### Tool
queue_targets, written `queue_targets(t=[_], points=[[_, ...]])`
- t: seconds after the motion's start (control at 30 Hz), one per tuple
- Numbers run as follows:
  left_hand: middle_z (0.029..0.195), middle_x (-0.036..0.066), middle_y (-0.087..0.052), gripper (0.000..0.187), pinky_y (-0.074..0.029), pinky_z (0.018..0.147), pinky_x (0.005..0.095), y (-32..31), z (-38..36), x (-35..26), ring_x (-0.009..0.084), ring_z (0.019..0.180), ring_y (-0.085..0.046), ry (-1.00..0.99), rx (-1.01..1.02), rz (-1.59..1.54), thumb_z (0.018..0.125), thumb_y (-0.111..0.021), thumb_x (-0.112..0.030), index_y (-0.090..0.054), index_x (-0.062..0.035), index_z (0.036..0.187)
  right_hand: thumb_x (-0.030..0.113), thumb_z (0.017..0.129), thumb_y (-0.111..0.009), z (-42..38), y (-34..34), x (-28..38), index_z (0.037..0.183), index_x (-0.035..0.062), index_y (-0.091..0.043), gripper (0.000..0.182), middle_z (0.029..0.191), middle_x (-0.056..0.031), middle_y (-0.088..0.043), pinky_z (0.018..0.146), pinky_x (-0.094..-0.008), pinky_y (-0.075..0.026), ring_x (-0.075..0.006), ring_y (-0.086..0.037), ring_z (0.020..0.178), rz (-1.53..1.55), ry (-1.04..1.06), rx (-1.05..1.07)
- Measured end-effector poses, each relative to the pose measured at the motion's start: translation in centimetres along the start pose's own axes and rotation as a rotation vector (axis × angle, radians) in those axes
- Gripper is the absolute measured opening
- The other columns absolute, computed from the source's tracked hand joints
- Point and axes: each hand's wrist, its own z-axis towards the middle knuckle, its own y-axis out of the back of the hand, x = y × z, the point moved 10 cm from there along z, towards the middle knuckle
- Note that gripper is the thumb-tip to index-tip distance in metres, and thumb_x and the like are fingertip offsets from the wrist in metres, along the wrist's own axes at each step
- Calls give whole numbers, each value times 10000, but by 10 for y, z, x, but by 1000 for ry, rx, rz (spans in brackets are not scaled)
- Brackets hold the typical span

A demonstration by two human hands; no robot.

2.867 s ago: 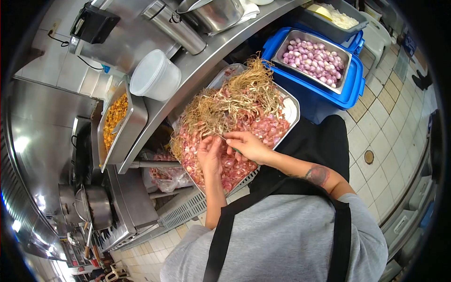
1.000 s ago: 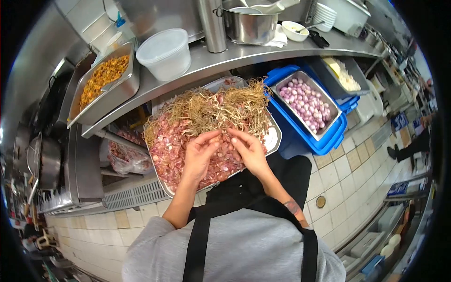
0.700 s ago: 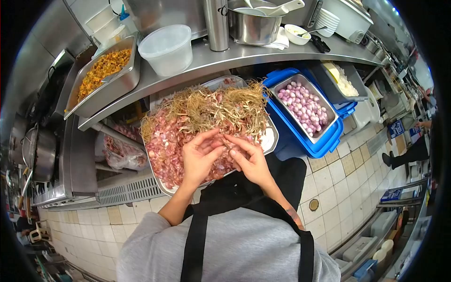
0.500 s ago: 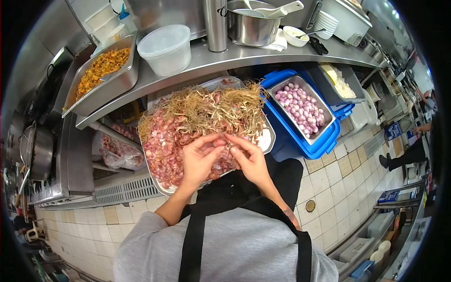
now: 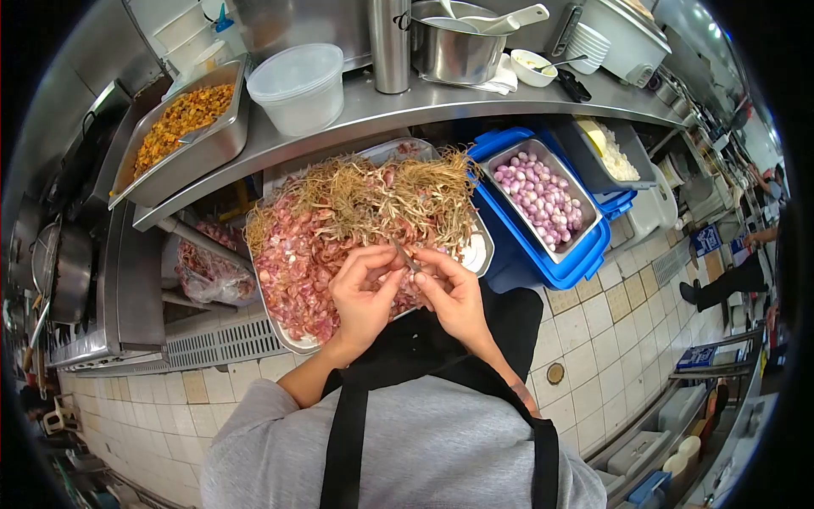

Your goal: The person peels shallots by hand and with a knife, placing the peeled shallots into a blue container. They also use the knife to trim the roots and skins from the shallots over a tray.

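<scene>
My left hand (image 5: 366, 290) and my right hand (image 5: 456, 299) meet fingertip to fingertip over a large metal tray (image 5: 298, 346). A slim grey piece, apparently a small knife blade (image 5: 404, 254), slants between them and ends at my right fingers. My left thumb and fingers are pinched; what they hold is hidden. Reddish shallot skins and bulbs (image 5: 292, 271) fill the tray's near part. Dry shallot roots and stalks (image 5: 381, 199) lie heaped across its far part.
Peeled shallots (image 5: 543, 197) fill a metal pan on a blue-lidded bin (image 5: 585, 267) to the right. Ahead, a steel counter (image 5: 365, 106) carries a plastic tub (image 5: 297, 93), a pot (image 5: 458, 55) and a pan of orange food (image 5: 182, 127). A person's leg (image 5: 733, 284) shows far right.
The slim grey piece now shows clearly between my fingertips. My hands have shifted slightly but stay close together over the tray. The view has moved a little.
</scene>
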Motion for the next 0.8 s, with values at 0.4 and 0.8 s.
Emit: queue_targets(t=[0.4, 0.8], points=[[932, 154, -636, 282, -526, 727, 289, -9, -11, -35, 237, 848, -644, -410, 14, 392, 656, -712, 90, -634, -1, 911, 74, 896, -545, -2, -5, -4, 1033, 29, -516, 147, 722, -31, -557, 406, -173, -273, -30, -392, 478, 304, -154, 22], [1106, 133, -571, 296, -479, 865, 298, -29, -9, 57, 176, 993, -575, 425, 147, -618, 815, -582, 74, -556, 20, 1104, 91, 898, -546, -2, 6, -10, 999, 35, -531, 116, 727, -52, -565, 395, -168, -293, -52, -417, 478, 568, -231, 8]])
